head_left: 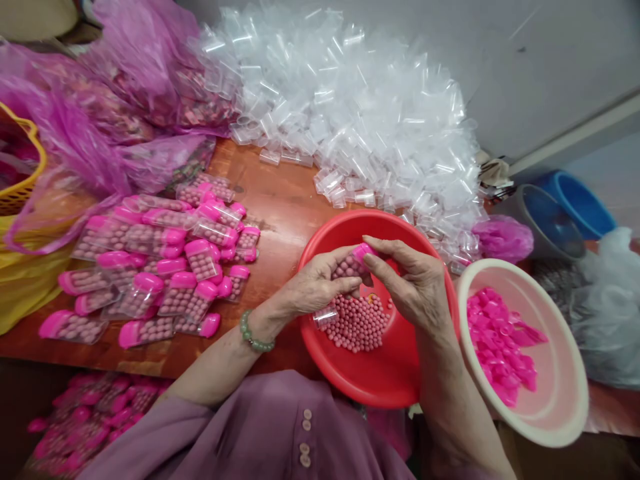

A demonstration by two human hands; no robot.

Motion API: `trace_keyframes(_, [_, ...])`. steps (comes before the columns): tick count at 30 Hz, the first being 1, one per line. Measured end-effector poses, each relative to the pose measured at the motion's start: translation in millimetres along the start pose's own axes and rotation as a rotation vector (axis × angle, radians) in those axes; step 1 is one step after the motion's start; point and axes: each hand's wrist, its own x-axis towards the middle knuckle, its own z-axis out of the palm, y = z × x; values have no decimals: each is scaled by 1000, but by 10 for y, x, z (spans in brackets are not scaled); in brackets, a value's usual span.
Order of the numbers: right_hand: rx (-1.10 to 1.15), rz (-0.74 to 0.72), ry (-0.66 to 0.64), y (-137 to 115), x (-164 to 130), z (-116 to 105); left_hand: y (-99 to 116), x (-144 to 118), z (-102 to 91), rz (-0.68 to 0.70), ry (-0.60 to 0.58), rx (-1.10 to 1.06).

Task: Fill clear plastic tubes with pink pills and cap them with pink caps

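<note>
Bead-filled tube gripped in left hand over red basin, catching spills, with right hand fingertips pinched narrowly on pink cap.

A small hand-packing workshop, likely a home or backroom workbench for filling candy containers.

A worn reddish-brown wooden tabletop is crowded with stock in bulk: a tall heap of empty clear plastic containers against a plain grey wall, dozens of filled clear containers with bright pink caps lying in loose rows, a round red plastic basin holding small pink candy balls, and a cream plastic bowl of loose pink caps. Crumpled pink plastic bags, a yellow woven basket and blue and grey buckets stand around the edges.
</note>
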Motion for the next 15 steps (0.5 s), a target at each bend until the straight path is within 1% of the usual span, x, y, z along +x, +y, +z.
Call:
trace_keyframes(2, [3,-14,-30,18,3,-17,8,-7,12,8,-4,24])
trace_keyframes(7, [120,54,-43,78,-16,-60,88,-21,56,2,-20,126])
trace_keyframes(9, [88,53,-58,80,-24,-88,123,-25,71,-13,-45,156])
trace_keyframes(12, [15,19,-103,57,-23,-132,151,-31,83,-74,-65,188])
trace_keyframes(15, [30,9,-142,44,-18,-163,159,-31,80,-89,-97,195])
